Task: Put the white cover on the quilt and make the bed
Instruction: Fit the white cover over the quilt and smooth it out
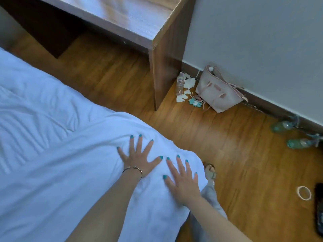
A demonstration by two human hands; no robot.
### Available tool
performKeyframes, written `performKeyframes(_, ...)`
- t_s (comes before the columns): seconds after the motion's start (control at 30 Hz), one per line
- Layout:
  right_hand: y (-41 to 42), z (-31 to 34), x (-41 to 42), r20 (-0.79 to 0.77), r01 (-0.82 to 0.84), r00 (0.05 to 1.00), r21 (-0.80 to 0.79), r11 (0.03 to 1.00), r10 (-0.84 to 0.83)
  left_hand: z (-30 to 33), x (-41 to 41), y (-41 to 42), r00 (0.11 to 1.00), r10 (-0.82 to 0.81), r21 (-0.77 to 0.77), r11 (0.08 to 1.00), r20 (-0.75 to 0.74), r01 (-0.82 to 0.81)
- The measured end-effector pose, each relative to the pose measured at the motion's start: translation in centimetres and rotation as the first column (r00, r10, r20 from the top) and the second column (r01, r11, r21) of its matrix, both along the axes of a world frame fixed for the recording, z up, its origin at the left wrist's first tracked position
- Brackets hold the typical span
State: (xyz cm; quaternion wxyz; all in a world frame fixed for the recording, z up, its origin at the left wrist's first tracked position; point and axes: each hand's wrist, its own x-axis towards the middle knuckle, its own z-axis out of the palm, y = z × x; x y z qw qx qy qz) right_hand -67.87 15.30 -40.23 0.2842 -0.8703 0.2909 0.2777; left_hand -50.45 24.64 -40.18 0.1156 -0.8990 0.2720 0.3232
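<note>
Wooden plank flooring is stretching past the bed, where a white quilt, soft and creased, is lying with its rounded corner bulging under both palms. Left hand and right hand are pressing flat on it, fingers spread straight and released, grasping nothing. Beyond the fingertips a brown wood-grain surface is standing against a grey wall. To the right of the fingers, a pale boxy handbag is leaning on the wall, beside a clear plastic bottle.
</note>
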Motion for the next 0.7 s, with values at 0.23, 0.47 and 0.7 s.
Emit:
performKeyframes(0.23, -14.6, 5.1, 3.8, -0.198, -0.55, 0.745, 0.36, 0.754, 0.637, 2.4, -2.2, -2.9, 0.956, 0.294, 0.12, 0.949, 0.005, -0.292)
performKeyframes(0.47, -24.6, 9.2, 9.7, -0.391, -0.643, 0.619, 0.247, 0.725, 0.682, 4.5, -8.9, -13.4, 0.65, 0.702, 0.054, 0.69, -0.291, -0.721)
performKeyframes(0.7, -23.5, 11.3, 15.7, -0.404, -0.74, 0.528, 0.213, 0.638, 0.747, 6.8, -8.4, -16.5, 0.177, 0.793, -0.151, 0.108, -0.583, -0.983)
